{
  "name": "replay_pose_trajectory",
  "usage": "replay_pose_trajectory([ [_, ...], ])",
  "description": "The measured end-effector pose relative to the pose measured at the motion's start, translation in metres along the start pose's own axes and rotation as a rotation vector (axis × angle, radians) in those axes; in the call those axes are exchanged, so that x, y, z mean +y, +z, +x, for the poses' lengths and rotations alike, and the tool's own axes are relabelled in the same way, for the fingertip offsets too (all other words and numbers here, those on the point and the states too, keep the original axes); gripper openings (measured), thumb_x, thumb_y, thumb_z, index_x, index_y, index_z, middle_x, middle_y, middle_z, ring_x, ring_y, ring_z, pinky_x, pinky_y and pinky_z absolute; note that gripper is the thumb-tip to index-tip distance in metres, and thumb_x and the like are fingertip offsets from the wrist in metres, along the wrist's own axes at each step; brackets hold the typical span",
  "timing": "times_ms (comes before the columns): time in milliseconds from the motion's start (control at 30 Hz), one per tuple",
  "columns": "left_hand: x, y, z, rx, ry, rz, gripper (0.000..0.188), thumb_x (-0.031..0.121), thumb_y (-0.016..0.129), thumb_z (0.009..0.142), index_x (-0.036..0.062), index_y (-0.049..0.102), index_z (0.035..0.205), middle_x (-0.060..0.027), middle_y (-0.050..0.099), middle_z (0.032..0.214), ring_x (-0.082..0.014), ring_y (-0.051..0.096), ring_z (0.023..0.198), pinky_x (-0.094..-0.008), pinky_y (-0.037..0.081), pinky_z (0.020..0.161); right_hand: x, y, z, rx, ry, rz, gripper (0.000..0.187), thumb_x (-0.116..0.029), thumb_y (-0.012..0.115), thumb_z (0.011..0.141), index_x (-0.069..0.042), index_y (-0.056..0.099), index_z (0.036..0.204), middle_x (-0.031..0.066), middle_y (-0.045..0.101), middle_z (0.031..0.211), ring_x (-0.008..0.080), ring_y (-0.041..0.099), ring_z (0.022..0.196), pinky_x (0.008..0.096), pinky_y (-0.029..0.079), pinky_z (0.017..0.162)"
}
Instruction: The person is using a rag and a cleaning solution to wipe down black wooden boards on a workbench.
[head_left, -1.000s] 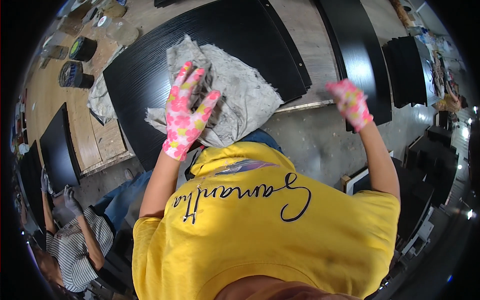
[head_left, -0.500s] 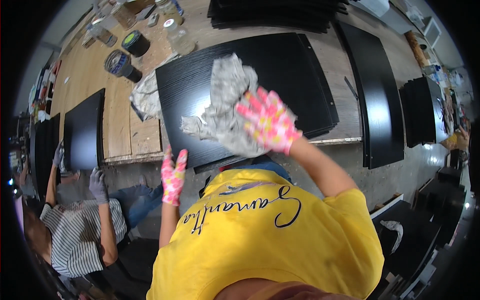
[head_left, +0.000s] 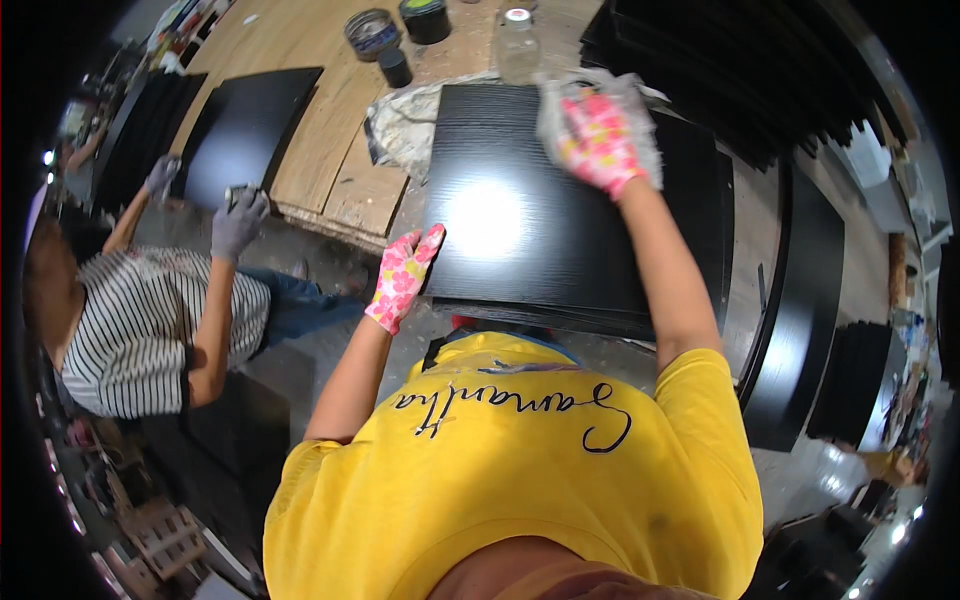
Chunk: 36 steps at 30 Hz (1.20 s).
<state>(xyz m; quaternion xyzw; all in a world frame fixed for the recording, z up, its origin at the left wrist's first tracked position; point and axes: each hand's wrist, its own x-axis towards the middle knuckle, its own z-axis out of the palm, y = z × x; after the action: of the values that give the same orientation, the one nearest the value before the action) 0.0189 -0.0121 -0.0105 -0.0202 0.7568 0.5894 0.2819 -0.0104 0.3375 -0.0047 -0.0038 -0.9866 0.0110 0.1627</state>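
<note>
A black wood-grain panel (head_left: 560, 235) lies on the bench in front of me, on top of other black panels, with a bright glare on its left half. At its far edge my right hand (head_left: 603, 145), in a pink flowered glove, is closed on a grey rag (head_left: 645, 125); both are somewhat blurred. The rag is bunched around the fingers and against the panel. My left hand (head_left: 400, 278), gloved alike, is by the panel's left edge with its fingers extended, thumb close to the edge. Whether it presses on the edge is hard to tell.
Beyond the panel lie a crumpled stained cloth (head_left: 400, 130), a clear bottle (head_left: 518, 50) and dark jars (head_left: 375, 35). Black panels are stacked far right (head_left: 690, 70); a long panel (head_left: 800, 290) stands right. To the left, a gloved co-worker (head_left: 165, 330) handles another black panel (head_left: 245, 130).
My right hand has carried the rag from the panel's middle to its far edge. My left hand has come up along the left edge. The whole view has swung, shifting the scene.
</note>
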Motion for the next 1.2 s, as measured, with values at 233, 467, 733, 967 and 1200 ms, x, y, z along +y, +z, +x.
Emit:
replay_pose_trajectory([
  [233,-0.004,-0.003,0.003,0.18,0.023,-0.034,0.077,0.033,0.074,0.085,-0.0193,0.039,0.131,-0.0222,0.053,0.129,-0.0208,0.052,0.117,-0.0294,0.038,0.1,-0.003,-0.085,-0.192,0.148,0.202,0.307,0.037,-0.019,0.069,0.074,-0.006,0.059,0.107,0.0138,0.057,0.125,0.0376,0.049,0.12,0.0497,0.037,0.102],
  [467,0.055,0.003,-0.016,0.07,0.185,-0.008,0.044,0.025,0.067,0.091,-0.0096,0.057,0.115,-0.0089,0.064,0.103,-0.0111,0.056,0.092,-0.0242,0.045,0.083,0.053,-0.074,-0.209,0.101,0.437,0.163,0.058,-0.018,0.058,0.083,-0.004,0.043,0.137,0.0252,0.042,0.138,0.0413,0.038,0.13,0.0485,0.028,0.111],
  [733,0.038,-0.001,-0.031,0.074,0.318,0.028,0.053,0.022,0.076,0.082,-0.0073,0.053,0.12,-0.0132,0.064,0.107,-0.0164,0.061,0.091,-0.0284,0.048,0.083,0.098,-0.043,-0.149,0.186,0.435,0.003,0.058,-0.027,0.054,0.088,-0.009,0.04,0.142,0.021,0.046,0.138,0.0389,0.043,0.127,0.0462,0.032,0.108],
  [967,0.095,-0.018,-0.071,-0.144,0.106,-0.551,0.037,0.016,0.072,0.084,-0.0056,0.056,0.11,-0.0102,0.064,0.096,-0.0135,0.063,0.082,-0.0263,0.051,0.072,-0.002,-0.103,-0.263,0.059,0.838,0.136,0.05,-0.02,0.057,0.089,0.002,0.048,0.132,0.0253,0.052,0.13,0.0374,0.049,0.122,0.0417,0.038,0.103],
  [1200,0.113,-0.047,-0.055,-0.15,0.222,-0.24,0.042,0.019,0.073,0.08,-0.0075,0.057,0.109,-0.0117,0.063,0.1,-0.0176,0.061,0.092,-0.03,0.048,0.082,0.028,-0.105,-0.303,0.289,1.207,1.105,0.041,-0.033,0.059,0.092,-0.002,0.062,0.118,0.0037,0.063,0.109,0.015,0.055,0.1,0.029,0.043,0.087],
])
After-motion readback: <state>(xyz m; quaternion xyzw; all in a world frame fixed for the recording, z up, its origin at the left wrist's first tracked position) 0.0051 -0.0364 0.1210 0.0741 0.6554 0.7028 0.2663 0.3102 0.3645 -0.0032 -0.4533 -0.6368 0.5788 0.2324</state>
